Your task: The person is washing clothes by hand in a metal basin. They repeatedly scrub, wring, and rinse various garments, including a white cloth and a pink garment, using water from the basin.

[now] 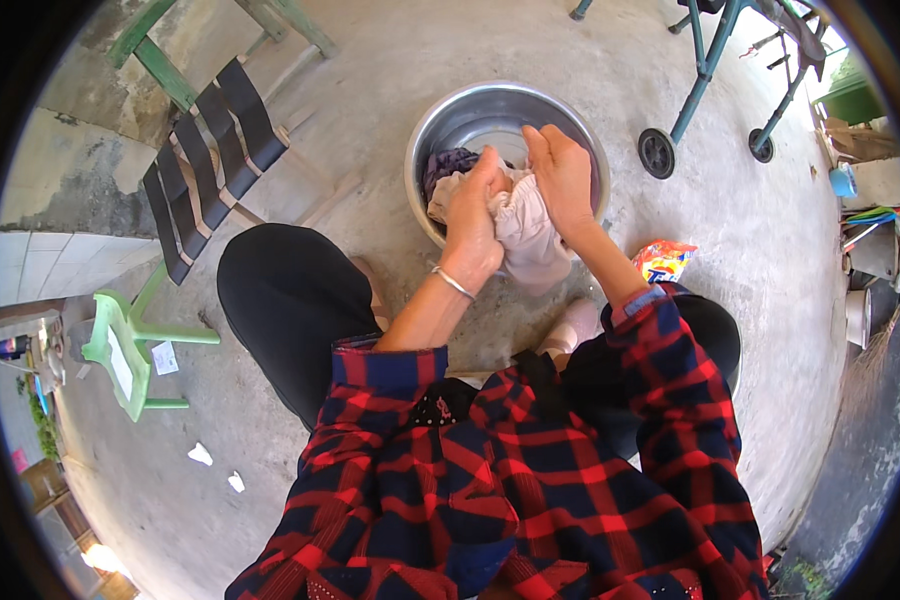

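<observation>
A pale pink wet cloth garment (532,238) is bunched between my two hands over the near rim of a round metal basin (592,150). My left hand (473,222), with a bangle at its wrist, is closed on the garment's left part. My right hand (562,182) grips it from the right, its fingers pointing away from me. Part of the garment hangs down in front of the basin. Dark purple cloth (447,168) lies inside the basin at the left. My hands hide much of the basin's inside.
An orange detergent packet (665,260) lies by my right knee. A chair with black straps (210,135) stands at the far left, and a green plastic stool (125,350) at the left. A wheeled metal frame (695,100) is at the far right. Paper scraps (200,454) lie on the concrete floor.
</observation>
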A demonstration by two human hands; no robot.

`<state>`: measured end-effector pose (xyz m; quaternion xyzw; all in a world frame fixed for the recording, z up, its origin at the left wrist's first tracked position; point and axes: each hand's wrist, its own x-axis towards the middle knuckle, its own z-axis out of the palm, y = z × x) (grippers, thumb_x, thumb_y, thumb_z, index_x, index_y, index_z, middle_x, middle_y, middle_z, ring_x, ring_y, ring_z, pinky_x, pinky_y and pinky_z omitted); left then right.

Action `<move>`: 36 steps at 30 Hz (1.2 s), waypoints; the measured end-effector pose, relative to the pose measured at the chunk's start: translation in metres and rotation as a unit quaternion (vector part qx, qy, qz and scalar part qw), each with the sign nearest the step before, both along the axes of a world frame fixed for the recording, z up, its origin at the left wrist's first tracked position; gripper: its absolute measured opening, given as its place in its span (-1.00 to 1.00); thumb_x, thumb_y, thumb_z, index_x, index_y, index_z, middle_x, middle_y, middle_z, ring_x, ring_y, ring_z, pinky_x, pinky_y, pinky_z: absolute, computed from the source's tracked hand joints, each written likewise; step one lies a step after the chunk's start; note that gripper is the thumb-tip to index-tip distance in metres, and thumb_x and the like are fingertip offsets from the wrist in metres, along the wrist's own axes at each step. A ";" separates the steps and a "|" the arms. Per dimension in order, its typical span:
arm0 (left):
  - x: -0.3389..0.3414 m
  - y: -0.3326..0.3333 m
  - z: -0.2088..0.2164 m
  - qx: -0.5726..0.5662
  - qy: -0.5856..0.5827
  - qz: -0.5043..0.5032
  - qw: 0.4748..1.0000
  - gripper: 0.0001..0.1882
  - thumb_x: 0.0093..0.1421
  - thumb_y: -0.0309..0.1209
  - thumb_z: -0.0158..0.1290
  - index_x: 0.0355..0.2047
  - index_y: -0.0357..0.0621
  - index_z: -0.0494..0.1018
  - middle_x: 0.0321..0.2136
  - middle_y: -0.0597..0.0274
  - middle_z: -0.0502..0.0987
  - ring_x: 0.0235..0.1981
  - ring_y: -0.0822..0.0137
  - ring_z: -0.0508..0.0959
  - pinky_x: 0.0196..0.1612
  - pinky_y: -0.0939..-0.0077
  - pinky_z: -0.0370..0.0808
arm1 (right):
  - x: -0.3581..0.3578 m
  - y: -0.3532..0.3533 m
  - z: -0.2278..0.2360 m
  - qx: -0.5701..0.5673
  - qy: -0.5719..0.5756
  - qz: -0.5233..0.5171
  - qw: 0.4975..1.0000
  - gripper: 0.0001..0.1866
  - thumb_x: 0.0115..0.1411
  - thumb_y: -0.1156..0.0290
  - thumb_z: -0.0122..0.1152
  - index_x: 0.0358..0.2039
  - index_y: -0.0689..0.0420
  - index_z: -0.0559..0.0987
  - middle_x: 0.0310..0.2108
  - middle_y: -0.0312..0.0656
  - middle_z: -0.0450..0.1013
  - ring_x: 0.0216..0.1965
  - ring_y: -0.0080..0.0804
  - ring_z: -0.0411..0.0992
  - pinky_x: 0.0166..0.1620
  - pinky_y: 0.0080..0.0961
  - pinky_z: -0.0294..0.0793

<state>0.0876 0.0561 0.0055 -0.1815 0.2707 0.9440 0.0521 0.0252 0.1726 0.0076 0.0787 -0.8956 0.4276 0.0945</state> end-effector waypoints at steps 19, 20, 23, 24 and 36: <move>-0.012 -0.029 0.046 0.041 0.068 0.019 0.997 -0.73 0.32 -0.15 -0.01 -0.31 -0.10 0.42 -0.27 0.29 0.53 -0.17 0.40 0.52 -0.01 0.42 0.45 | 0.022 0.002 0.038 -0.470 -0.211 0.130 0.847 -0.64 0.10 0.64 -0.01 -0.07 0.18 0.53 -0.18 -0.29 0.51 -0.15 -0.57 0.42 -0.05 -0.60 0.39; -0.013 -0.026 0.041 0.018 0.089 0.019 0.996 -0.71 0.31 -0.15 0.00 -0.23 -0.12 0.42 -0.20 0.27 0.52 -0.12 0.39 0.51 0.02 0.43 0.44 | 0.018 0.004 0.037 -0.478 -0.210 0.135 0.842 -0.65 0.11 0.64 -0.03 -0.08 0.18 0.53 -0.19 -0.30 0.51 -0.15 -0.58 0.42 -0.05 -0.60 0.39; -0.011 -0.020 0.020 -0.063 0.127 0.022 0.990 -0.62 0.30 -0.15 0.02 -0.02 -0.15 0.41 -0.07 0.24 0.50 -0.04 0.37 0.49 0.07 0.44 0.41 | 0.024 -0.003 0.039 -0.556 -0.257 0.131 0.780 -0.73 0.21 0.57 -0.02 -0.10 0.16 0.54 -0.16 -0.29 0.51 -0.15 -0.55 0.45 -0.05 -0.58 0.43; -0.011 -0.020 0.021 -0.048 0.134 0.009 0.990 -0.62 0.29 -0.16 0.03 -0.02 -0.15 0.41 -0.08 0.24 0.50 -0.04 0.37 0.49 0.07 0.45 0.42 | 0.027 -0.004 0.041 -0.580 -0.280 0.123 0.755 -0.75 0.23 0.55 -0.01 -0.10 0.16 0.54 -0.16 -0.29 0.51 -0.15 -0.53 0.45 -0.05 -0.57 0.43; -0.027 -0.038 -0.010 0.132 0.052 0.027 0.990 -0.39 0.37 0.06 -0.27 0.08 -0.26 0.29 0.03 0.02 0.45 0.10 0.07 0.43 0.18 0.12 0.35 | 0.029 -0.009 0.052 -0.652 -0.369 -0.010 0.662 -0.55 0.37 0.16 -0.10 0.11 0.20 0.39 0.10 -0.11 0.39 0.11 -0.28 0.36 0.16 -0.31 0.34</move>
